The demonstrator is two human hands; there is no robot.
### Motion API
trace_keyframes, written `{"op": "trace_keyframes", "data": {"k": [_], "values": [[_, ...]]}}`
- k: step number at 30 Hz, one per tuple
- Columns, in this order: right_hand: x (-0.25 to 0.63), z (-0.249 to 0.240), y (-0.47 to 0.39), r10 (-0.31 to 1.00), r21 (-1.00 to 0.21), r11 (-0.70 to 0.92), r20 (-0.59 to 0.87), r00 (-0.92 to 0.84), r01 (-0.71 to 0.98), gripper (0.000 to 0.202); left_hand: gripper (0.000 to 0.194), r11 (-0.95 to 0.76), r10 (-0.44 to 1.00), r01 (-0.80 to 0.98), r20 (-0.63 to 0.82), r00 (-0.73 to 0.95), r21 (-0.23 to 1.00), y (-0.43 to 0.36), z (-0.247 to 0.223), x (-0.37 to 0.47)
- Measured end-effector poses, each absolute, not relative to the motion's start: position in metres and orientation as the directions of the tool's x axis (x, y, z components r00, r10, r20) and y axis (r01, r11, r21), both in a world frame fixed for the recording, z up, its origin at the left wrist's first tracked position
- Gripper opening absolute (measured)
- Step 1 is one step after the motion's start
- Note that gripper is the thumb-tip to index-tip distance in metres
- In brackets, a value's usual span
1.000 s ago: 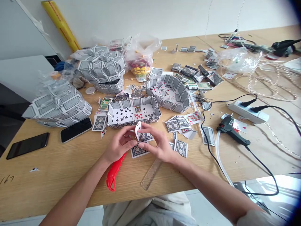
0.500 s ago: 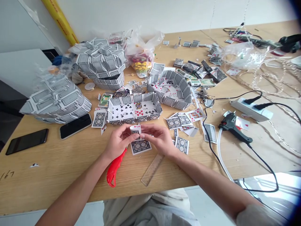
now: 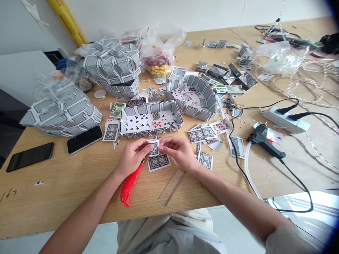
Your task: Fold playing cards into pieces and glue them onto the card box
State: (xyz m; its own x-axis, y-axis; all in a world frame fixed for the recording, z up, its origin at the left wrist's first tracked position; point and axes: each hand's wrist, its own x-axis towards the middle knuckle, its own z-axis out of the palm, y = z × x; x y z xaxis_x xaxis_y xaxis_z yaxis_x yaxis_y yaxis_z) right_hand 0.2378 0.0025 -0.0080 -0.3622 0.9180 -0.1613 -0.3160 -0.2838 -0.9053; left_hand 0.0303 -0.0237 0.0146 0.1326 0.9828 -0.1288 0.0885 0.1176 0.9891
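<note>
Bright, diffuse light washes the desk [image 3: 87, 188], leaving only soft shadows, while glare whitens the floor [image 3: 317, 203] off its near edge at right. Highlights glint on a clear plastic bag [image 3: 159, 44] by the far edge. Dark, blue-tinged blur swallows the view's right corners, and wide-angle distortion stretches and softens the desk's right end.

The hands [image 3: 131, 157] [image 3: 182, 153] partly hide the held card [image 3: 154, 149].

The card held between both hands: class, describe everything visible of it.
The card looks like thin pasteboard, bent over on itself, its dark patterned back and pale border facing the camera. The left hand and right hand pinch its sides. In view it overlaps a flat card; whether they touch is unclear.
</note>
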Motion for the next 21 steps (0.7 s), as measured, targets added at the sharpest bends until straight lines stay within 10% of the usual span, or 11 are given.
{"op": "trace_keyframes", "data": {"k": [21], "values": [[0.2372, -0.0079, 0.0030, 0.910, -0.899, -0.306, -0.179, -0.374, -0.313, 0.041, 0.031, 0.050, 0.990, 0.180, -0.073, 0.122, 0.982, -0.0228, 0.0136, 0.0285]]}}
